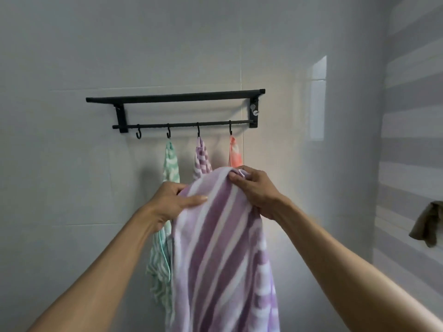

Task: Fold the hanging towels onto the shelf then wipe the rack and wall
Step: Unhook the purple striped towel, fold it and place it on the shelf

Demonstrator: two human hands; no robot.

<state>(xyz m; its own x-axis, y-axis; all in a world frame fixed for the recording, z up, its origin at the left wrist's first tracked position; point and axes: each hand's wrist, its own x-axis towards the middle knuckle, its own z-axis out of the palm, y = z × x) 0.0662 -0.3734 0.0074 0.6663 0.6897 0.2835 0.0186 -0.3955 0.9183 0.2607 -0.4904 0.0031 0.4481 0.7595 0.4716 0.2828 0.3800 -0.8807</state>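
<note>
Gripping the top edge of a purple striped towel point(223, 255), left hand point(173, 202) with thumb over fabric, right hand point(254, 190) pinching its corner, towel held below black wall rack point(177, 97), green towel point(167, 212), second purple towel point(201, 159), coral towel point(235, 154) on hooks behind.

Open space between shelf point(175, 96) and hook bar point(183, 125); below, hanging towels point(202, 155) block the wall point(72, 176).
</note>
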